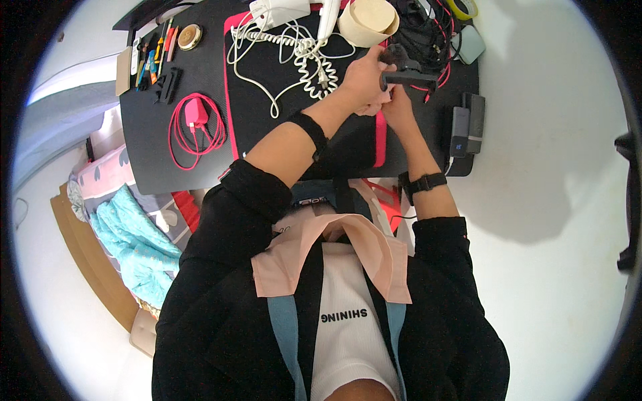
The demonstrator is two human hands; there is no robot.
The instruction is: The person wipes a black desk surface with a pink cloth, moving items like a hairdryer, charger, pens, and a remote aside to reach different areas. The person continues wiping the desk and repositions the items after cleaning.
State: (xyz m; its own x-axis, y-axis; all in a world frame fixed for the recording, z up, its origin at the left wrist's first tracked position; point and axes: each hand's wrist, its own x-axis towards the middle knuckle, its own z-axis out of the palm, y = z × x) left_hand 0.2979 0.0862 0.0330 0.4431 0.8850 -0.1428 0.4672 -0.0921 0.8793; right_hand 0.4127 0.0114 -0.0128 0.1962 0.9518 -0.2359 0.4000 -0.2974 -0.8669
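Over the right part of the desk mat, my left hand (pixel 363 75) grips a black stand-like object (pixel 410 76) with a flat plate and a rounded dark part. Its exact kind cannot be told. Just below, my right hand (pixel 399 108) is closed on a pale pink cloth (pixel 373 108), which is bunched against the object's underside. The fingers of both hands are partly hidden by the object and the cloth. Close beyond them stands a cream-coloured roll (pixel 368 25). A tangle of black cables (pixel 426 40) lies to the right of the object.
White coiled cord (pixel 306 55) and a white appliance (pixel 281 12) occupy the mat's far side. A pink charger with coiled cable (pixel 196 113), pens (pixel 158 52) and a round jar (pixel 190 37) are at left. Power banks (pixel 466 125) sit by the right edge.
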